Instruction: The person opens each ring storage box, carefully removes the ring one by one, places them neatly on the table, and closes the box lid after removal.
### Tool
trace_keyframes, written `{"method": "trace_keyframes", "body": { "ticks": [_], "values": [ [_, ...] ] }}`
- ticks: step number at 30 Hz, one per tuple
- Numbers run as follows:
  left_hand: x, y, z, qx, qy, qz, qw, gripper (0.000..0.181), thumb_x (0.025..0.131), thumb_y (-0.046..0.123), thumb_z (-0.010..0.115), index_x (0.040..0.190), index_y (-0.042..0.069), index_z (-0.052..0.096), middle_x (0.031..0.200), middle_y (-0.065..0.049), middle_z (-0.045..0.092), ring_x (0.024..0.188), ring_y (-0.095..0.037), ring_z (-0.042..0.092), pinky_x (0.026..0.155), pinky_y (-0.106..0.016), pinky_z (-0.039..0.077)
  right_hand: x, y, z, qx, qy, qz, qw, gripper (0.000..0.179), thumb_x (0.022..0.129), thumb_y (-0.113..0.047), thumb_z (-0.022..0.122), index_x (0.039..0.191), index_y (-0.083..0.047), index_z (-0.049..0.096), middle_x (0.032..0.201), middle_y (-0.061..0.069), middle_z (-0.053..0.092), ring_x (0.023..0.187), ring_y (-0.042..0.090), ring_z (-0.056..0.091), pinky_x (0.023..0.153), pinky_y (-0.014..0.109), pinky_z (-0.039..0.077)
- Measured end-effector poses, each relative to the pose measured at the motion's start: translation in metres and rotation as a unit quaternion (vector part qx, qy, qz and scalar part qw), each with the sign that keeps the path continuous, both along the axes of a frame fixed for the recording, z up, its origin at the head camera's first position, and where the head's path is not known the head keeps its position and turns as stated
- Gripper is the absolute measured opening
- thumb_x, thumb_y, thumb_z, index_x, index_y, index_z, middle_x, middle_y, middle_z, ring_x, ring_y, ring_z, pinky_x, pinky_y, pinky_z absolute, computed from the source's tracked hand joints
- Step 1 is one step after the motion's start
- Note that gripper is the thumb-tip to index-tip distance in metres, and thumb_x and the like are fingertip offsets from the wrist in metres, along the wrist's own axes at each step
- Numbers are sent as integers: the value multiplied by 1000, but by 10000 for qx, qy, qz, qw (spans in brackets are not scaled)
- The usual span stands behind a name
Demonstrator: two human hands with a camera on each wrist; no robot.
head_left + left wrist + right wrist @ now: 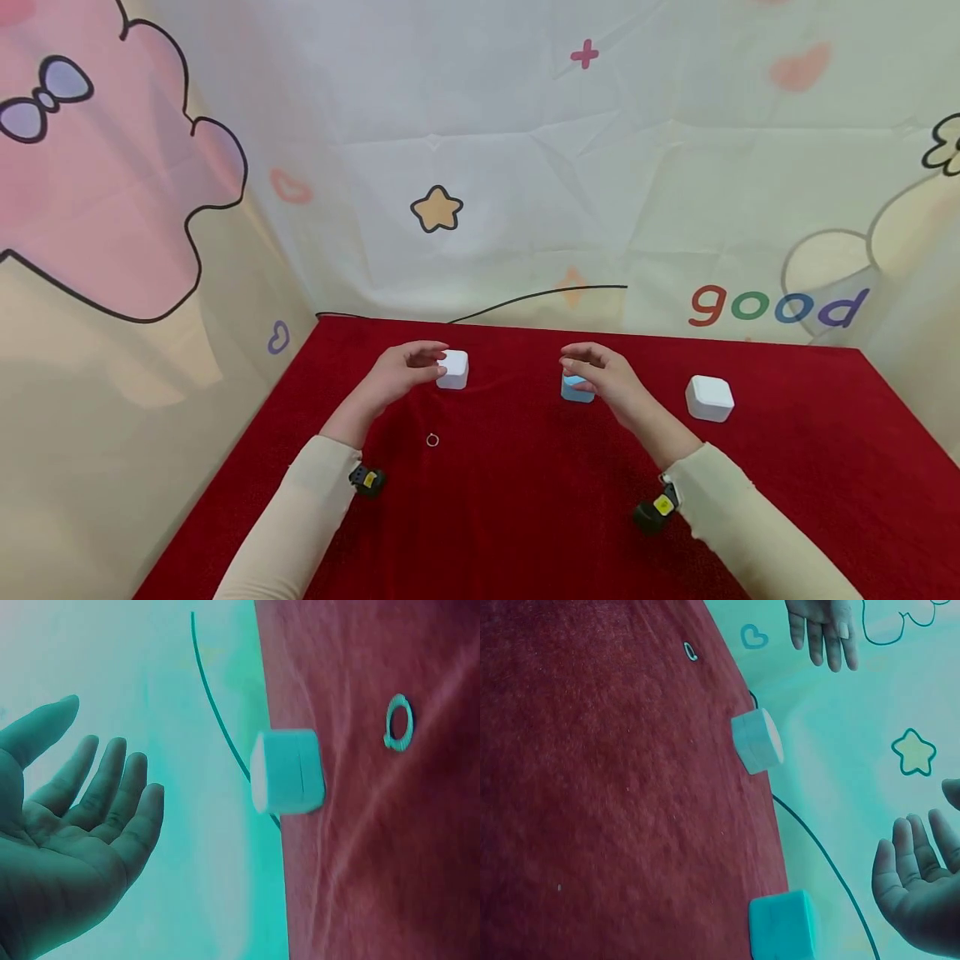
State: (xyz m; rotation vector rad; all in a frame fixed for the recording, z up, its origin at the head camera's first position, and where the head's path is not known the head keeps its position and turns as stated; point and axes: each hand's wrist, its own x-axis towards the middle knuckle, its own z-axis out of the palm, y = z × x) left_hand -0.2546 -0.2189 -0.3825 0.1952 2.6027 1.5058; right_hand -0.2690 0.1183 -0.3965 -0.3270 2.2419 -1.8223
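My left hand hovers with relaxed fingers close to a small white box with rounded corners. In the left wrist view that hand is apart from the white box, palm bare. A small ring lies on the red cloth nearer to me. My right hand hangs above a light blue box, partly covering it in the head view. The right wrist view has the right hand clear of the blue box, its fingers loosely bent and holding nothing.
A second white box stands on the red cloth to the right of my right hand. Behind the table hangs a printed curtain with a star and the word "good"; it also runs along the left side.
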Motion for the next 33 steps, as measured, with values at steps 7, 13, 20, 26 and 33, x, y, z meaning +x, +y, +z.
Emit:
{"method": "trace_keyframes", "body": {
  "ticks": [7,13,20,26,33],
  "values": [
    [9,20,-1,146,12,-160,9998,49,98,12,65,145,6,56,144,-19,59,132,-36,57,104,-43,55,11,20,2,15,171,-119,9998,50,104,-21,57,145,5,46,130,11,60,106,6,61,90,18,56],
    [12,38,-4,315,3,-352,9989,52,98,16,66,147,9,53,149,-16,57,138,-37,53,110,-50,51,17,33,-5,302,455,-236,9982,52,104,-21,57,147,4,43,147,28,48,107,-3,55,90,13,53],
    [8,63,-10,384,48,-502,9980,55,97,15,67,149,8,51,151,-17,55,139,-37,52,110,-51,50,23,40,-8,663,625,-385,9951,55,103,-21,58,151,-1,41,152,25,47,126,18,52,92,8,45],
    [4,80,-16,450,144,-588,9971,59,95,15,69,150,8,50,152,-16,54,139,-35,52,111,-51,49,24,45,-10,713,636,-362,9948,58,103,-18,57,155,-2,36,157,25,41,142,39,44,100,20,45],
    [-2,94,-23,539,92,-766,9956,62,95,16,70,152,8,46,154,-18,51,142,-38,48,111,-51,49,22,46,-8,877,570,-428,9936,64,102,-21,60,158,-6,33,160,24,38,147,43,38,117,59,42]
  ]
}}
